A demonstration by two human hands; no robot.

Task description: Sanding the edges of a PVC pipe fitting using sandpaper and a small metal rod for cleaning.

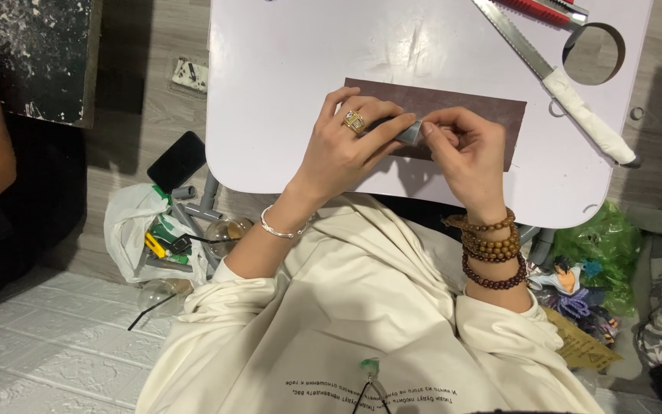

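Observation:
A small grey block (410, 133) is pinched between both my hands over a dark brown sheet (469, 107) lying on the pale lilac table (285, 69). My left hand (346, 142), with a gold ring, grips the block's left end. My right hand (465, 149), with brown bead bracelets on the wrist, grips its right end. Whether the block touches the sheet I cannot tell.
A serrated saw blade with a white wrapped handle (568, 88) lies at the table's top right beside a round hole (593, 52). A white bag of tools (155, 238) and a black phone (176, 161) lie on the floor left; a green bag (603, 245) right.

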